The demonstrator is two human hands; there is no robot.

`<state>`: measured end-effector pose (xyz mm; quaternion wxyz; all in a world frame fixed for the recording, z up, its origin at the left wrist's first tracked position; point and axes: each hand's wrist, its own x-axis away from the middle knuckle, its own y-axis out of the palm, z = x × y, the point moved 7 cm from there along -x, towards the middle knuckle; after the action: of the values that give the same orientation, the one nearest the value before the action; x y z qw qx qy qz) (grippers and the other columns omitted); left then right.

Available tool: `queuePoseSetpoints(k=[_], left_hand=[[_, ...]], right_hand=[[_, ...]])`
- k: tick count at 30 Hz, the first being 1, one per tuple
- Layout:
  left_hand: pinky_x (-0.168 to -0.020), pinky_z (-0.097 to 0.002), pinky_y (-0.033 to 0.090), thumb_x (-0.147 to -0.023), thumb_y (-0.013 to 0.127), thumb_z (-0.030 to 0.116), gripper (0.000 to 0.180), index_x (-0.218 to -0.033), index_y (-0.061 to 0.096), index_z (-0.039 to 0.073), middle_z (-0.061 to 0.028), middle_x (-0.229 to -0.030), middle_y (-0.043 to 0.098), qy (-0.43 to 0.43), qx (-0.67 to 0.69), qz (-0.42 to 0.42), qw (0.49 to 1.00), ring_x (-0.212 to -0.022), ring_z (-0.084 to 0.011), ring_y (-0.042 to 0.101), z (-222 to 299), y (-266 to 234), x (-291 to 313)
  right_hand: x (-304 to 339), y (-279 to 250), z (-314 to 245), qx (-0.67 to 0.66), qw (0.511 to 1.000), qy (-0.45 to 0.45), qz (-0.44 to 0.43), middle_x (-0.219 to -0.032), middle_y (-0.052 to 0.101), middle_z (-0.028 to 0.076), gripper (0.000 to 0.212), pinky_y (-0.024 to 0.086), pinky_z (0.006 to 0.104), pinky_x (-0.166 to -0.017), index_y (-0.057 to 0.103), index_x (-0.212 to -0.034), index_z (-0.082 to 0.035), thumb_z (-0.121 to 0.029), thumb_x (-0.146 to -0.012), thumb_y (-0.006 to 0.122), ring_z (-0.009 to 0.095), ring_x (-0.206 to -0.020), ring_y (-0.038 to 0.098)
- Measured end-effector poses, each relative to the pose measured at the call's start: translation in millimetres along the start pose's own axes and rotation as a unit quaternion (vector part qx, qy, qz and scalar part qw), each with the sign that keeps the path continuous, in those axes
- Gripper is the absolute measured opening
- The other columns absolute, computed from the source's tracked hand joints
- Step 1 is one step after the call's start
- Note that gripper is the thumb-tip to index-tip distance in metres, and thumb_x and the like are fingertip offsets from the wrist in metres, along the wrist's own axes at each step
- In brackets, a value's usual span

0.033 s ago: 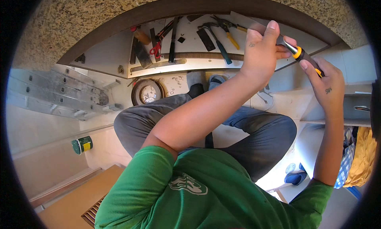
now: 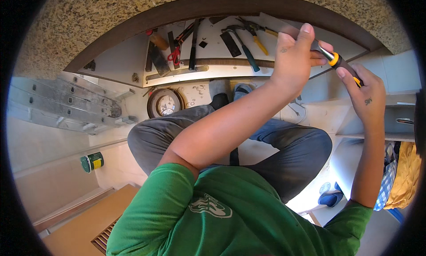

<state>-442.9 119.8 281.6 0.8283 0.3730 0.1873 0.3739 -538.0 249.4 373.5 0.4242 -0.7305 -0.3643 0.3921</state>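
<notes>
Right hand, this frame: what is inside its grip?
The right hand grips a dark handle with yellow bands. A shiny metal part shows beyond it, toward the left hand. The stretch of handle under the fingers is covered.

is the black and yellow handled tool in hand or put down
In hand: the right hand is closed around its handle.

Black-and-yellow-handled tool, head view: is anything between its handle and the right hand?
Nothing visible is: the right hand wraps directly around the handle. The left hand is up by the tool's metal end; its exact contact there is hard to tell.
</notes>
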Motion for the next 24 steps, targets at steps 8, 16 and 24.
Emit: queuePoseSetpoints(k=[8,16,24], left_hand=[[-0.066,-0.032,0.06,-0.104,0.056,0.037,0.037,-0.102,0.05,0.001,-0.0218,-0.089,0.071,-0.023,0.007,-0.029,0.999,-0.075,-0.0244,0.072,-11,8,-7],[-0.069,-0.0349,0.061,-0.104,0.057,0.038,0.036,-0.102,0.051,0.002,-0.0219,-0.09,0.071,-0.025,0.019,-0.018,0.999,-0.076,-0.0257,0.072,-22,10,-12],[-0.07,-0.0377,0.063,-0.105,0.055,0.038,0.036,-0.107,0.048,0.003,-0.02,-0.093,0.071,0.031,0.002,0.019,0.999,-0.078,-0.0265,0.073,14,-14,-4]], right_hand=[[5,-6,13,0.015,0.999,0.046,0.009,-0.061,0.051,0.012,0.047,0.039,0.0336,-0.055,0.064,-0.081,0.003,-0.042,-0.091,0.074,0.018,-0.057,0.047],[-5,-9,16,0.029,0.999,0.035,0.005,-0.061,0.052,0.013,0.048,0.039,0.0344,-0.054,0.063,-0.079,0.001,-0.044,-0.09,0.074,0.018,-0.056,0.047],[-16,8,-11,0.055,0.995,-0.072,0.037,-0.06,0.051,0.012,0.052,0.037,0.0371,-0.054,0.059,-0.075,0.0,-0.047,-0.088,0.075,0.022,-0.054,0.043]])
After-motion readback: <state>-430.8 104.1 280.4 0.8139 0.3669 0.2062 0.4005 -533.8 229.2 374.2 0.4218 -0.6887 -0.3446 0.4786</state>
